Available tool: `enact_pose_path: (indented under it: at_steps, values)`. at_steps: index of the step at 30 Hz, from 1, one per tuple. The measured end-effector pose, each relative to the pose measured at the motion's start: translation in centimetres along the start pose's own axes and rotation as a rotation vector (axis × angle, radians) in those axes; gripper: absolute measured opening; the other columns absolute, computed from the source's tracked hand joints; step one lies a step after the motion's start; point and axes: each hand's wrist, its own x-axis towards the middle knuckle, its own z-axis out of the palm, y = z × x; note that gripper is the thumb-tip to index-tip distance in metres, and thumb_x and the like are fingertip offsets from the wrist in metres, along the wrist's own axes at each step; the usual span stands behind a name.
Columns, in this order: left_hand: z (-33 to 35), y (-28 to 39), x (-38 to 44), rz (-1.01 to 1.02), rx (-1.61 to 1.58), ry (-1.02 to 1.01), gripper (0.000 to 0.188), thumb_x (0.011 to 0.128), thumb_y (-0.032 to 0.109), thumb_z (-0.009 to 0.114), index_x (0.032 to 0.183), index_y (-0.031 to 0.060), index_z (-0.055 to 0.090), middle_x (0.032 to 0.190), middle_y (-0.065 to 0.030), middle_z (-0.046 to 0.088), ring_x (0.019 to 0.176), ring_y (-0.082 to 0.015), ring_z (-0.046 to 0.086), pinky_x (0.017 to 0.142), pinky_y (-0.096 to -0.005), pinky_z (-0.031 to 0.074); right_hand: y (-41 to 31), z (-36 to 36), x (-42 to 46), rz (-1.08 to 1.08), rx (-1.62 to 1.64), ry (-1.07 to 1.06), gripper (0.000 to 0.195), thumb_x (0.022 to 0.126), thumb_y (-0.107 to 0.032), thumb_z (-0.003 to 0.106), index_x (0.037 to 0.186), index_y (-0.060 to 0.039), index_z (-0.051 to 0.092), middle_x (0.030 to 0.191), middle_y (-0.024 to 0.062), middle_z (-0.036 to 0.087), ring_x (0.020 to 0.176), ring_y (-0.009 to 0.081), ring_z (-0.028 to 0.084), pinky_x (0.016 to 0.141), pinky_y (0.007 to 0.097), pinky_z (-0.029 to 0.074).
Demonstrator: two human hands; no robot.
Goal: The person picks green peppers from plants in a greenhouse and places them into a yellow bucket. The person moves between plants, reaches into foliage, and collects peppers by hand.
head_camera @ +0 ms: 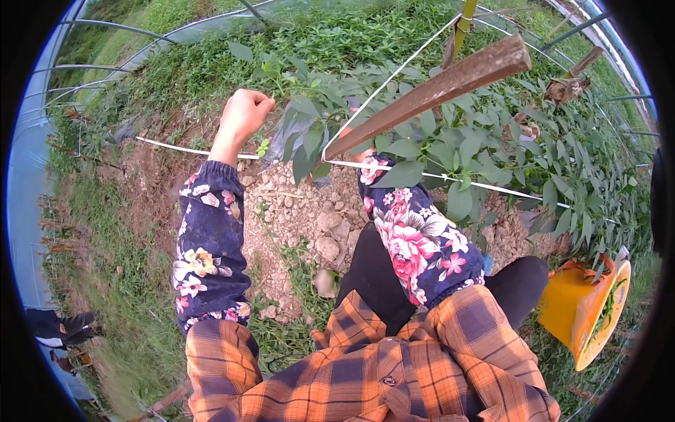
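Note:
My left hand (245, 117) is raised at the left end of a row of leafy crop plants (469, 132), which look like peppers. Its fingers are curled closed, thumb against forefinger, beside the outer leaves; nothing shows clearly between them. My right hand (363, 154) reaches in among the stems, mostly hidden by leaves and a wooden stake (432, 95), so its grip cannot be seen. White twine (390, 80) runs from the foot of the stake up to a yellow-green pole (465, 26). A white cord (485, 185) stretches along the row in front of the plants.
At my right stands a yellow bucket (567, 303) with green pieces inside. Dry clods of soil (327, 232) lie between me and the row. Metal hoops (116, 29) and plastic sheeting (31, 211) frame the plot. Another person's legs (74, 327) appear at far left.

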Motion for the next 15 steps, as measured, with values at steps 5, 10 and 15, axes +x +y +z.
enact_pose_path:
  at_steps: [5,10,15]
  values:
    - [1.7,-1.1,-4.5,-0.041,-0.167,0.002,0.026,0.076,0.028,0.071,0.080,0.0022,0.070,0.062,-0.0102,0.062,0.059,-0.0187,0.060,0.061,-0.0337,0.047,0.2,-0.3,0.8,-0.002,-0.051,0.109,0.014,0.078,-0.009,0.056,0.087,0.0000,0.060,0.080,0.0154,0.062,0.074,0.0317,0.061,0.069,0.0404,0.048]
    - [5.9,-2.9,-7.4,-0.134,-0.432,0.092,0.023,0.080,0.022,0.068,0.081,-0.0008,0.069,0.062,-0.0058,0.062,0.058,-0.0097,0.053,0.057,-0.0284,0.043,-0.6,0.7,0.4,0.013,0.011,0.205,0.013,0.080,-0.009,0.054,0.088,-0.0003,0.060,0.080,0.0142,0.062,0.073,0.0301,0.061,0.070,0.0384,0.048]
    - [10.5,-3.9,-12.8,-0.148,-0.562,0.137,0.019,0.085,0.014,0.063,0.074,-0.0003,0.065,0.059,0.0055,0.051,0.056,-0.0030,0.042,0.050,-0.0228,0.033,0.1,1.6,1.0,0.011,0.010,0.282,0.014,0.082,-0.009,0.052,0.088,-0.0007,0.060,0.081,0.0130,0.062,0.073,0.0286,0.061,0.071,0.0363,0.048]
